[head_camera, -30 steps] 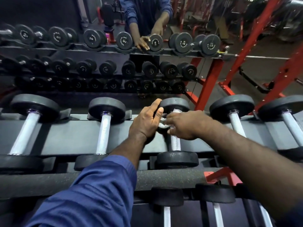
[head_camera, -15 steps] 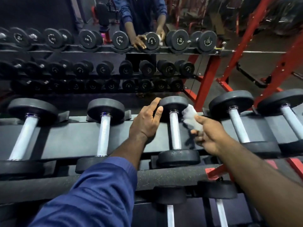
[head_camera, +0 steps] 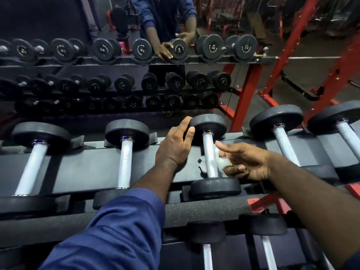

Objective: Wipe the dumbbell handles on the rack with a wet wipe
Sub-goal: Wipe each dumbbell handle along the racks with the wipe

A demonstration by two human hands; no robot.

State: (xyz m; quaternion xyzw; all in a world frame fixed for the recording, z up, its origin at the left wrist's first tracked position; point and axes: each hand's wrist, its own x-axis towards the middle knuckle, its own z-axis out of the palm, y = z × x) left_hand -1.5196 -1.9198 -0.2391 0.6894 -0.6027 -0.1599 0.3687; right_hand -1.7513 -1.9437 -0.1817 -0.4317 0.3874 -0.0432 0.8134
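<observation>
A dumbbell with a knurled silver handle (head_camera: 208,152) and black end plates lies on the top tier of the rack (head_camera: 87,168). My left hand (head_camera: 174,146) grips the rim of its far plate (head_camera: 209,123). The white wet wipe (head_camera: 222,162) passes under the handle, with a bit showing on the handle's left side. My right hand (head_camera: 246,162) holds the wipe from the right of the handle, thumb raised.
Two more dumbbells (head_camera: 124,151) lie to the left on the same tier and two (head_camera: 282,137) to the right. A lower tier holds further dumbbells (head_camera: 207,248). A mirror behind reflects the rack and a person (head_camera: 167,20). Red frame posts (head_camera: 245,90) rise at the right.
My right hand lifted the wipe off the handle's far end, swung right, then came back lower and brought it under the handle. The left hand stayed on the far plate.
</observation>
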